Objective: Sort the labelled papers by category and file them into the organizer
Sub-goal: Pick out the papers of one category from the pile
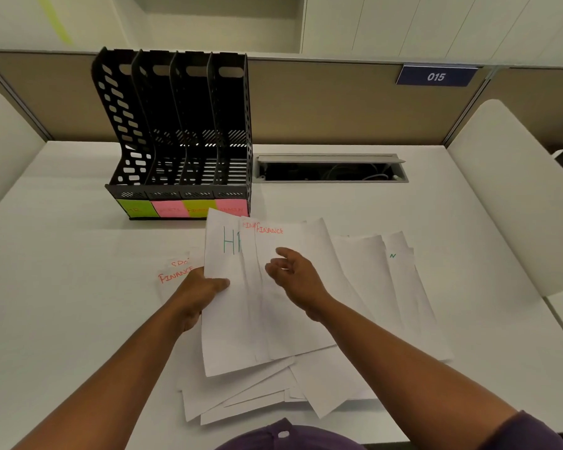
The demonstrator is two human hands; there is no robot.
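Note:
A black four-slot organizer (176, 131) stands at the back left of the white desk, with green and pink sticky labels (182, 207) along its front. My left hand (199, 293) grips the left edge of a fanned bunch of white papers (234, 319). One sheet reads "HR" in green (231, 245), and the sheets over it read "FINANCE" in red (269, 230). My right hand (293, 274) rests on top of the bunch with fingers spread. More papers (371, 287) lie loose under and to the right of it.
Two sheets marked in red (176, 271) lie on the desk left of my left hand. An open cable tray (330, 168) is set into the desk behind the papers. A tan partition (338, 105) with a "015" plate (435, 76) closes the back.

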